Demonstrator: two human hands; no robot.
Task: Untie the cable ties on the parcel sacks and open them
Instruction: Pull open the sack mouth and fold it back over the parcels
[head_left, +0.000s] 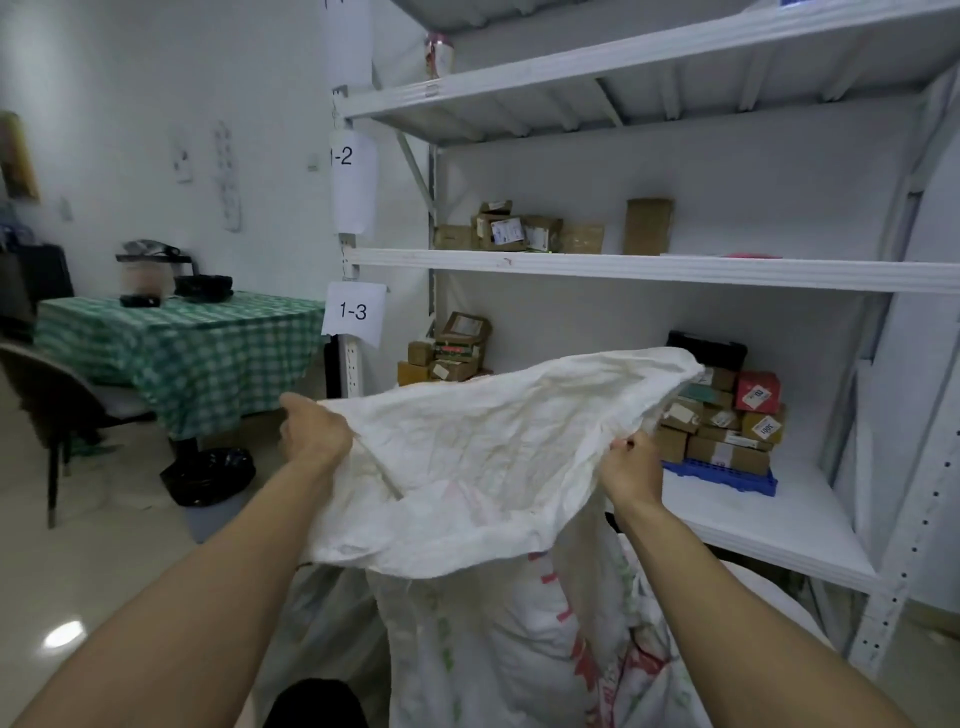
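Sack mouth (483, 457) stretched wide, left hand (314, 431) and right hand (631, 470) each pinching its rim.

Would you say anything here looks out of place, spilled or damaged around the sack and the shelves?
Nothing stands out. Both hands, left and right, grip the crumpled white sack by its upper edge; no tear or spill shows. The parcels on the lower shelf are loosely stacked but stay on it.
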